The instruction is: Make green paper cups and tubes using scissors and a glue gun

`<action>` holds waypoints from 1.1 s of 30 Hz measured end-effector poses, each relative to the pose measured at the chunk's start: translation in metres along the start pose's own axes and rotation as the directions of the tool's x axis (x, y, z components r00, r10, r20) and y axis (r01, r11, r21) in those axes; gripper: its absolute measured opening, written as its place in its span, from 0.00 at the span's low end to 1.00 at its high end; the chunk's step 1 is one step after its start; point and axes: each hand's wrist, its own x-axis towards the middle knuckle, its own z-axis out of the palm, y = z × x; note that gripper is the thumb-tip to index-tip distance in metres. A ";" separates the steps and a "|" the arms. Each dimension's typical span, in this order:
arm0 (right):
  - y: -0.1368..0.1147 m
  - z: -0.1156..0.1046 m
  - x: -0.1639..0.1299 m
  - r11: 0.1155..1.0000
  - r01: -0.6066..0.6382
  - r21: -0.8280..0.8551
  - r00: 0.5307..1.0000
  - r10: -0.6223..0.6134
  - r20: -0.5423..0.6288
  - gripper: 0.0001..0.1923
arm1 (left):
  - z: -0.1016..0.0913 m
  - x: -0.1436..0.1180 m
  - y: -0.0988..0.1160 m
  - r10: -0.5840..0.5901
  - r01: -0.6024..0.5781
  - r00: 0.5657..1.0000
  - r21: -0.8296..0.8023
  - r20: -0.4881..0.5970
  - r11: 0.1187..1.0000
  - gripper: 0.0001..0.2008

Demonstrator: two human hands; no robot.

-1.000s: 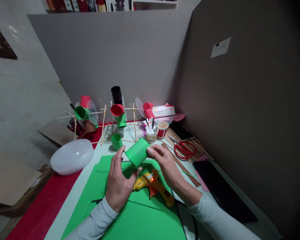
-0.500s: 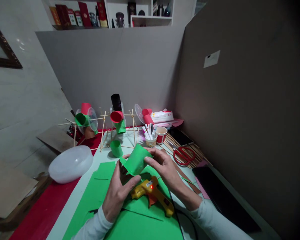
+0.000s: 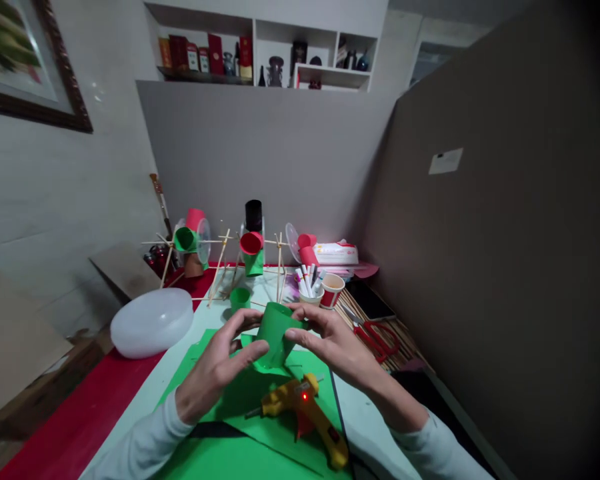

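Note:
A green paper tube (image 3: 275,333) stands nearly upright between my two hands, a flap of green paper jutting from its lower left. My left hand (image 3: 225,363) grips it from the left, thumb in front and fingers behind. From the right, my right hand (image 3: 330,340) holds the tube with thumb on the near side and fingers round the back. Just below lies a yellow hot glue gun (image 3: 300,403), its red light lit, on green paper sheets (image 3: 260,453). A smaller green paper cup (image 3: 240,299) stands behind the tube.
Stick frames carry coloured paper tubes (image 3: 251,244) at the back. A white oval balloon (image 3: 153,323) sits at left. On the right are a cup of markers (image 3: 310,287), a red-white paper cup (image 3: 333,290), red-handled scissors (image 3: 380,340), thin sticks and a phone (image 3: 370,300). Grey partitions enclose the table.
The green tube has turned from tilted to nearly upright, and both hands have shifted with it. The camera view has tilted up and swung left.

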 end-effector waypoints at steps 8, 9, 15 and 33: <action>-0.018 -0.003 0.015 0.992 0.042 -0.122 0.995 -0.031 0.092 0.10 | -0.019 0.019 0.035 0.222 -0.224 0.974 0.233 0.035 0.946 0.09; -0.020 -0.003 0.017 0.991 0.052 -0.124 0.994 -0.040 0.102 0.09 | -0.022 0.021 0.039 0.218 -0.225 0.974 0.262 0.054 0.939 0.06; -0.033 -0.002 0.019 0.984 0.094 -0.151 0.986 -0.072 0.149 0.06 | -0.037 0.030 0.050 0.189 -0.217 0.973 0.234 0.134 0.948 0.07; 0.042 -0.077 0.055 0.720 -0.165 -0.674 0.954 -0.056 -0.294 0.14 | -0.059 0.033 0.050 0.167 -0.178 0.984 0.251 0.066 0.951 0.12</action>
